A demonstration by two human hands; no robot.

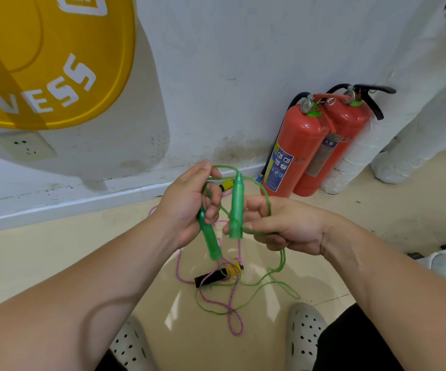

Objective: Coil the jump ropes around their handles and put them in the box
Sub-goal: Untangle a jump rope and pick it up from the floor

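My left hand (pixel 187 202) grips one green handle (pixel 211 239) of the green jump rope, its end pointing down. My right hand (pixel 283 226) holds the other green handle (pixel 236 207) upright. The green cord (pixel 267 279) loops over both hands and trails onto the floor. Beneath my hands lies a pink rope (pixel 232 311) with black-and-yellow handles: one (pixel 216 275) on the floor below, another (pixel 227 185) partly hidden behind my left hand. No box is in view.
Two red fire extinguishers (pixel 310 145) stand against the white wall at right, beside white wrapped pipes (pixel 350 167). My two grey perforated shoes (pixel 304 336) are at the bottom. A wall socket (pixel 25 147) sits at left under a yellow sign.
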